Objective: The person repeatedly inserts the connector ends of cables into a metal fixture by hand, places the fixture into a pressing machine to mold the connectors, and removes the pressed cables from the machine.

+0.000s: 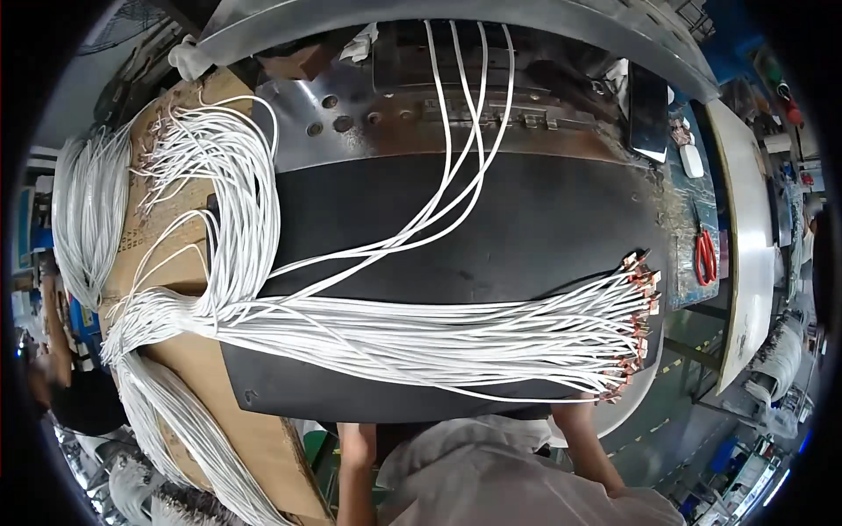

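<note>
My left hand (356,437) reaches under the front edge of the black mat (351,202); only its wrist and forearm show. Further right, my right hand (574,415) also goes beneath that edge, its fingers hidden. Across the mat lies a thick bundle of white cables (421,337), the right ends fanned out with small reddish-brown and white tips (636,324). Several separate white cables (452,193) curve up from the bundle to the metal machine (386,114) at the back. Whether either hand holds anything is hidden.
More white cable bundles (92,215) hang and lie over cardboard (189,237) on the left. At right are red-handled pliers (705,257), a dark phone-like device (648,112) and a pale board (741,237). A grey curved bar (456,17) crosses the top. Another person (57,351) is at far left.
</note>
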